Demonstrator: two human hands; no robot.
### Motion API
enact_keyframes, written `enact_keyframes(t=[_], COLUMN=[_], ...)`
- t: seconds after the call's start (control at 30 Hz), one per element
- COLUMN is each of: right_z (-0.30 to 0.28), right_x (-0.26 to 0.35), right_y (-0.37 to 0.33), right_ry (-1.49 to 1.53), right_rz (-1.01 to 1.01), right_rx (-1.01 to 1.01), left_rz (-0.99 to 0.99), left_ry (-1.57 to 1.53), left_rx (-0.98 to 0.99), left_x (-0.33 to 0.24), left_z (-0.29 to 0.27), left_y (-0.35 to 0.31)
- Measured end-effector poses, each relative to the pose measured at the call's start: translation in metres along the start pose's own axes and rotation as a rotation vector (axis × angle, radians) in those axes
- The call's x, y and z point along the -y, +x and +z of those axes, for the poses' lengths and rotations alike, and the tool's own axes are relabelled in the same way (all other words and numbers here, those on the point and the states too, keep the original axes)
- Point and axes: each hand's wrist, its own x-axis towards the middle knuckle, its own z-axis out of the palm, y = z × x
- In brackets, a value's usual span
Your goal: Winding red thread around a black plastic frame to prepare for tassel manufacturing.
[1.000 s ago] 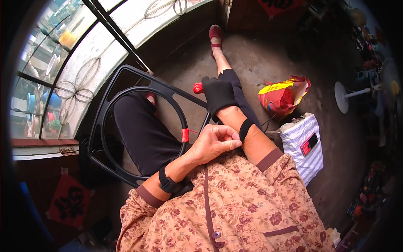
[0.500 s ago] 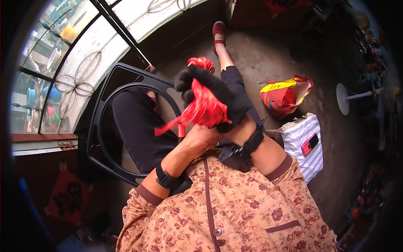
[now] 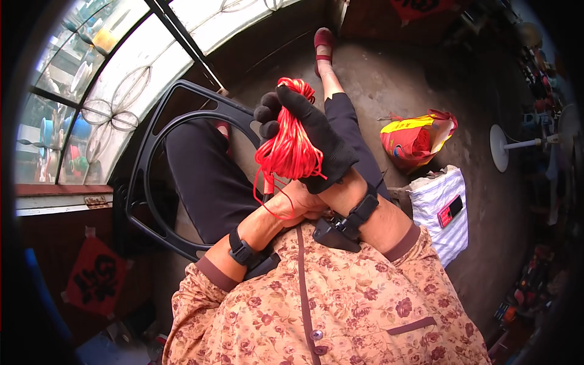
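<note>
A thick bundle of glossy red cord is gripped in my right hand, which wears a black glove. Its fingers wrap round the bundle's upper part, and the strands fan out below. One thin strand loops down across my bare left hand. This hand is closed and lies under my right wrist, its fingers mostly hidden, so what it holds cannot be made out. Just beyond its wrist, a short, tightly wound red piece shows beside the hanging strands. Black straps with small devices circle both wrists.
A black ring-shaped frame surrounds my left leg. On the floor to the right stand an open red-and-yellow bag and a white striped sack with a dark phone-like object on it. A white fan is farther right; windows line the left.
The red cord's loose strands, blurred and trailing left before, now hang down, with one loop over my left hand. My right hand has shifted slightly and still grips the bundle.
</note>
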Motion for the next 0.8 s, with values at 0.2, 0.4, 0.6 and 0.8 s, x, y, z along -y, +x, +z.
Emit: enact_keyframes(t=[0.2,0.4,0.6,0.8], right_z=[-0.005,-0.015,-0.048,-0.06], right_x=[-0.003,0.035,0.061,0.047], right_y=[0.004,0.021,0.02,0.003], right_ry=[-0.402,-0.782,-0.443,-0.568], right_rz=[-0.108,-0.634,-0.689,-0.67], right_rx=[-0.199,-0.273,-0.652,-0.794], left_rz=[0.149,0.046,0.116,-0.021], left_ry=[0.584,-0.125,0.114,0.164], left_rx=[-0.143,-0.037,0.111,0.142], left_x=[0.012,0.013,0.001,0.007], left_z=[0.011,0.01,0.021,0.026], left_y=[0.009,0.002,-0.008,-0.005])
